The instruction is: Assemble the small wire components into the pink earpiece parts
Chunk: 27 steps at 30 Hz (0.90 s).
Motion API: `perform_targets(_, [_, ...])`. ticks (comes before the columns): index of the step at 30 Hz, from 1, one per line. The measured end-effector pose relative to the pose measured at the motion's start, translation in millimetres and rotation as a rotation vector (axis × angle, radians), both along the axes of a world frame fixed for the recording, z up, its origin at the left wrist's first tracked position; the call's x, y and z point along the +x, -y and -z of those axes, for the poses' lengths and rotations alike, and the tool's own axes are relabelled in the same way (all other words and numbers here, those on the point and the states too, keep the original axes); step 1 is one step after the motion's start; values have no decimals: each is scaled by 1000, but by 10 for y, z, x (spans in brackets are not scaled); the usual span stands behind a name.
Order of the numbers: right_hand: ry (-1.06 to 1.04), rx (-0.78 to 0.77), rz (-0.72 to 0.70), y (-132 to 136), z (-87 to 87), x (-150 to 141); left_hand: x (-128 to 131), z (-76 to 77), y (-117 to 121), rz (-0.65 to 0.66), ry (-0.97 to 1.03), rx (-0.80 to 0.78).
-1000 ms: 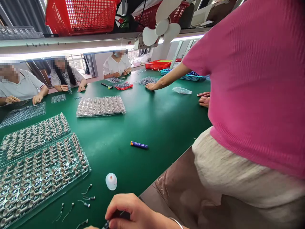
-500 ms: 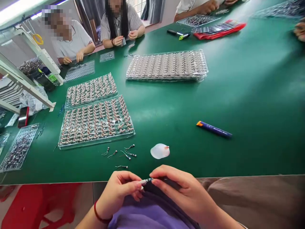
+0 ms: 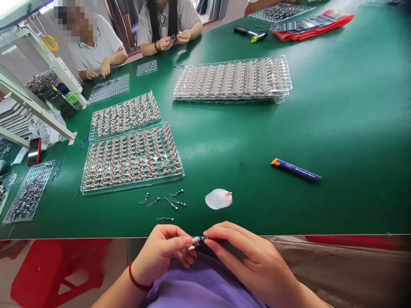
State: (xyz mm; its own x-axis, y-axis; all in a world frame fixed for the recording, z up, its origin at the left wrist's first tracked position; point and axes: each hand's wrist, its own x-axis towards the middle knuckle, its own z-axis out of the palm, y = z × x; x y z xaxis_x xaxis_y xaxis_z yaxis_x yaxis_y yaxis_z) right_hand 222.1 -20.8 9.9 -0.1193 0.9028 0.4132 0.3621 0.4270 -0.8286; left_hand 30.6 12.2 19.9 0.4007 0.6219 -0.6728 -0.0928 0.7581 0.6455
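Small part (image 3: 200, 238) btwn L hand (image 3: 168, 248) & R hand (image 3: 253, 252), axis roughly L–R; L grips pale end, R pinches dark end; just off worktop's (image 3: 244, 162) near edge.

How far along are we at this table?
Done, it seems: the near tray and the tray behind it look mostly filled with beige pieces, though I can't tell whether those are finished. In hand: a small white part with a dark end, between the left hand and right hand. Probably left: several wired pieces lying loose before the near tray.
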Motion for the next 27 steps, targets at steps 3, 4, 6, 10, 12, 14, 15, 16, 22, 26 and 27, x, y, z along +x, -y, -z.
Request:
perform_targets(3, [20, -17, 2, 9, -20, -1, -7, 8, -15, -1, 32, -54])
perform_targets(4, [26, -48, -10, 3, -30, 3, -11, 14, -20, 5, 50, -82])
perform_targets(6, [31, -141, -41, -19, -47, 17, -19, 29, -27, 20, 83, -135])
perform_targets(10, [21, -303, -95, -75, -60, 52, -26, 55, -31, 40, 99, -196])
perform_targets(12, [26, -312, -108, -89, -62, 64, -21, 55, -31, 37, 100, -212])
perform_targets(14, [51, -272, -106, -88, -72, 70, -12, 49, -30, 31, 99, -218])
perform_targets(15, [68, -242, -103, -84, -81, 70, -8, 46, -29, 27, 99, -220])
perform_targets(16, [85, -212, -99, -78, -90, 68, -5, 43, -27, 23, 99, -219])
perform_targets(22, [105, -128, -100, -54, -105, 43, 0, 42, -8, 17, 100, -212])
perform_targets(26, [87, -182, -128, -65, -79, 35, 7, 45, 0, 17, 97, -206])
perform_targets(27, [82, -194, -133, -67, -78, 33, 11, 45, 2, 17, 97, -203])
